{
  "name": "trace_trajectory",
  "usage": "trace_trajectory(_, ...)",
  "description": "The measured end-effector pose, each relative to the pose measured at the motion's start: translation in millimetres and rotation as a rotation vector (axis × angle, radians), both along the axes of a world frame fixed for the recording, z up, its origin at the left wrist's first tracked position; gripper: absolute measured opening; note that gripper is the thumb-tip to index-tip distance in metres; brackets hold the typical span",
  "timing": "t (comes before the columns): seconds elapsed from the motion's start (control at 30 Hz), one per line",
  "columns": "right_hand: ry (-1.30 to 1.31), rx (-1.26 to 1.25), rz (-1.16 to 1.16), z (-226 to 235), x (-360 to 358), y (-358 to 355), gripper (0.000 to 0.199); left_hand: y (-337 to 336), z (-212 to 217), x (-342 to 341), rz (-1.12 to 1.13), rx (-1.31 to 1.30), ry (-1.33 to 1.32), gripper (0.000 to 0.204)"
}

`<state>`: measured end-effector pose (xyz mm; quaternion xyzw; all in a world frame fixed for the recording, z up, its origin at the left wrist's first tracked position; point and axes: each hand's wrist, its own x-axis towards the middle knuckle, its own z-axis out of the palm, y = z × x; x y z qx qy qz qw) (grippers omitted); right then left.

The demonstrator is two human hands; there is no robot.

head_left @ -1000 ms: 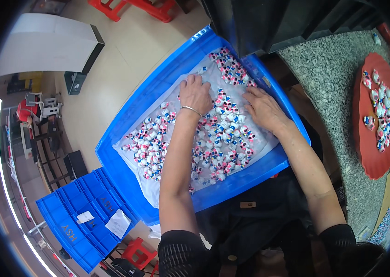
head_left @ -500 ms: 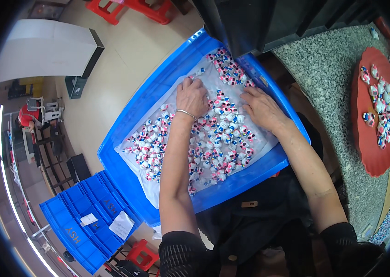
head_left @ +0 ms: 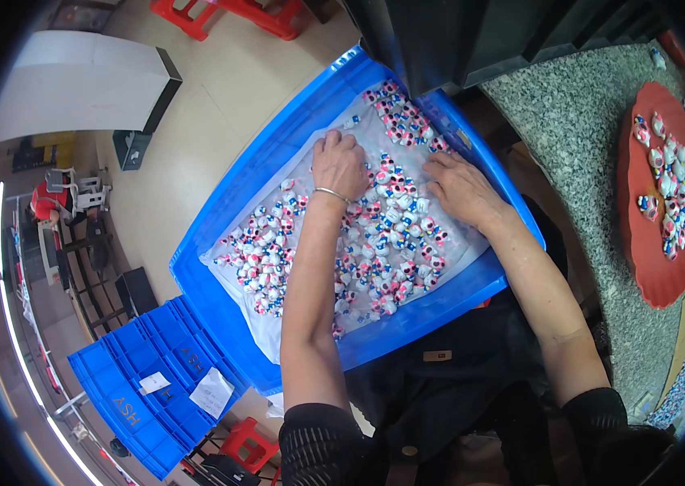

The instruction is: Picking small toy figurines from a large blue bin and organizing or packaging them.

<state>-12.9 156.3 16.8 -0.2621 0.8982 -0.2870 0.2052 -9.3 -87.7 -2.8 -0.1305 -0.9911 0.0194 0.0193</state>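
Observation:
A blue plastic crate [head_left: 277, 374] lined with a thin white sheet [head_left: 255, 326] holds many small figurines [head_left: 391, 235] in white, pink and blue. My left hand [head_left: 340, 168], with a bracelet at its wrist, bends over the liner at the far-left edge of the pile. Its fingers are curled and the tips point down, so whatever lies under them is hidden. One loose figurine [head_left: 351, 121] lies just beyond those fingers. On the right side of the crate, my right hand [head_left: 462, 188] rests with fingers apart, beside the figurines and near the crate wall.
To the right, a red scalloped tray [head_left: 657, 279] with more figurines sits on a speckled stone counter [head_left: 553, 105]. A black ribbed container [head_left: 472, 40] overhangs the crate's far end. Blue crates [head_left: 152, 381] stand at lower left, near a red stool [head_left: 249, 444].
My left hand has shifted slightly away from me, and its fingers have moved a little along the liner. The right hand stays almost in place.

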Motion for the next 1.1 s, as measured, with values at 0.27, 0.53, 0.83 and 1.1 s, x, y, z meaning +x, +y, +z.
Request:
trace_trajectory(0.27, 0.029, 0.008, 0.006, -4.8, -3.3, -0.8, 0.033, 27.3, 10.3, 13.6, 0.046, 0.383, 0.036, 0.015)
trace_trajectory(0.53, 0.050, 0.009, 0.010, -3.8, -2.1, 1.3, 0.033, 49.3, 3.2, -13.0, 0.331, 0.222, -0.336, 0.031)
trace_trajectory(0.83, 0.041, -0.035, 0.006, -5.8, -3.7, 1.3, 0.032, 43.4, -3.2, -9.5, 0.422, 0.502, -0.177, 0.034)
trace_trajectory(1.1, 0.073, -0.060, -0.002, -6.4, -3.0, -1.2, 0.032, 67.1, -4.7, -10.8, -0.133, 0.561, 0.011, 0.027)
